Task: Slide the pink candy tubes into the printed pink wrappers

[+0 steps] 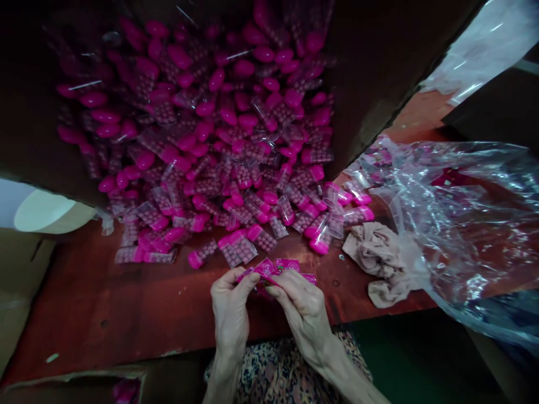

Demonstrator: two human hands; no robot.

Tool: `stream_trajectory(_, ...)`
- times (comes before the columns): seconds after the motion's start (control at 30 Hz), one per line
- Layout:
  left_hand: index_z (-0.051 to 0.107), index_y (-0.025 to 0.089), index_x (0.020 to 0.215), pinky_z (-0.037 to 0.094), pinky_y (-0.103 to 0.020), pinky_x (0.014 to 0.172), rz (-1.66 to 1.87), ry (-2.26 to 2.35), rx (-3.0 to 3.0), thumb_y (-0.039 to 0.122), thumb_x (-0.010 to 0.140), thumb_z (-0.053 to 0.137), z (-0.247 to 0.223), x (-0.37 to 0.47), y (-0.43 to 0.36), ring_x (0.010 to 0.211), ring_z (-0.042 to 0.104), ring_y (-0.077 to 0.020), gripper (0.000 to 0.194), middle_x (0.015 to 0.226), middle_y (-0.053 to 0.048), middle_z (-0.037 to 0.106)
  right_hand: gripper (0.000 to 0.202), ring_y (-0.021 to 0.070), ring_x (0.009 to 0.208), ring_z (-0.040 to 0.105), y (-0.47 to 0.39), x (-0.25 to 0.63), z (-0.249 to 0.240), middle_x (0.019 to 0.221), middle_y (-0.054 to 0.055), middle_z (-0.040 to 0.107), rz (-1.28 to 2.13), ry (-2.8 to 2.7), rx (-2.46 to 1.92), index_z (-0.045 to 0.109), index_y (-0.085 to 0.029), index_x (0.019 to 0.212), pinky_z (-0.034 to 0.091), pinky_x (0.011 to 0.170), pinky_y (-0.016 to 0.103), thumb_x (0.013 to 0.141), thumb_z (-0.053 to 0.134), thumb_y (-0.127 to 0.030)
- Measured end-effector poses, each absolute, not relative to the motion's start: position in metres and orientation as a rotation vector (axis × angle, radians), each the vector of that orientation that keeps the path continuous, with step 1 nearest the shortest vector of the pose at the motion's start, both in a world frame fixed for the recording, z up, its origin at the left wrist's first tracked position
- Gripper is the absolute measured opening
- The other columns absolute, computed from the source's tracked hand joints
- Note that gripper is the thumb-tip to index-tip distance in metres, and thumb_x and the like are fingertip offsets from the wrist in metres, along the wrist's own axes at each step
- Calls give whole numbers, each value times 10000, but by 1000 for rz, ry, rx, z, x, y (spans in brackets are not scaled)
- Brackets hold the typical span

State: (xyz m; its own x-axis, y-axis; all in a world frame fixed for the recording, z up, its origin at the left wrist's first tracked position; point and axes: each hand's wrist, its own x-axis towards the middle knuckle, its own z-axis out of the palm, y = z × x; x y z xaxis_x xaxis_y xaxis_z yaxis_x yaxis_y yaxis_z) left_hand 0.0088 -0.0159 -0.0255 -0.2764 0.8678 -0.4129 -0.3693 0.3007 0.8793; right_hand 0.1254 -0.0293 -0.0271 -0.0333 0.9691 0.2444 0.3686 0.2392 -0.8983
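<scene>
Both hands meet over the near edge of a red-brown table, pinching a small pink printed label [266,267] between them. My left hand [231,306] grips its left end with thumb and forefinger. On the other end, the fingers of my right hand [302,306] are closed. More pink printed pieces [288,264] lie just behind the right fingers, partly hidden. Beyond the fingertips rest small clear containers [238,248] with pink caps and round pink beads inside. One such container [202,253] lies apart, left of the others.
A big heap of the same pink-capped containers [227,151] spills from a dark open box [370,73]. To the right are a crumpled cloth [374,258] and a clear plastic bag [475,224]. A pale bowl-like item [53,212] sits left, near a cardboard box [21,280].
</scene>
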Motion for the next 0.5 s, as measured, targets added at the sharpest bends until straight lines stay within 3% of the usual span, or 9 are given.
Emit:
stream_trajectory(0.1, 657, 158, 547, 421, -183, 536, 1389, 1385, 535, 193, 577, 761, -19, 6, -6, 502, 504, -74, 114, 517, 44, 606, 222, 195, 672, 573, -17, 123, -21, 715, 58, 639, 725, -1616, -1300, 687, -187, 940, 472, 590, 310, 899, 483, -265)
stream_trajectory(0.27, 700, 152, 672, 469, -196, 670, 1418, 1219, 353, 189, 548, 789, -10, 7, 10, 628, 589, -84, 157, 661, 8, 688, 172, 162, 666, 595, 8, 120, -15, 736, 33, 647, 805, -1554, -1279, 693, -183, 884, 482, 591, 267, 881, 530, -238)
stream_trajectory(0.5, 704, 196, 818, 475, -186, 691, 1504, 1269, 475, 176, 610, 765, -11, 3, 11, 701, 628, -92, 218, 768, 4, 720, 166, 151, 669, 614, 16, 118, -18, 752, 27, 666, 841, -1549, -1263, 693, -182, 887, 497, 620, 263, 879, 536, -236)
